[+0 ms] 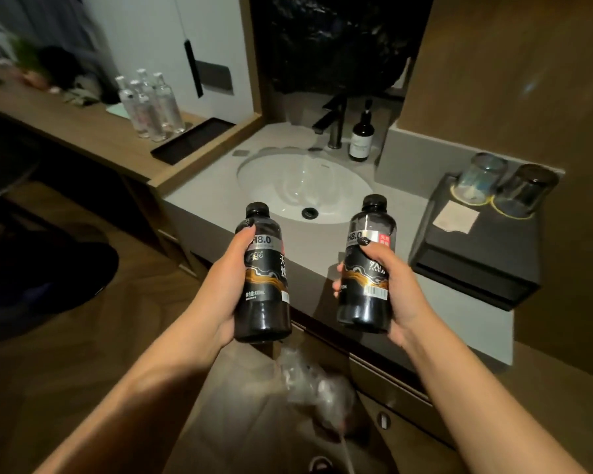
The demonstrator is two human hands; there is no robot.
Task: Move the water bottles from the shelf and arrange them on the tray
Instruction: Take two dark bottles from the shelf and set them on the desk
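While the room sits dim, a grey vanity counter (384,213) stretches ahead with a white oval sink (303,186) sunk into it, a dark tap (334,123) and a brown pump bottle (361,138) behind. Left, on a wooden desk (79,126), a black tray (192,140) carries clear water bottles (151,106) clustered at its far end. Right, a black box (480,248) bears two upturned glasses (505,184). And look, both hands are full: left hand (225,285) wraps its fingers tight round a dark bottle (264,278), thumb up by the neck; right hand (396,285) clamps a second dark bottle (367,268), thumb across the label. Both upright over the counter edge, well apart from the tray. Labels read "H8.0", with Chinese characters below
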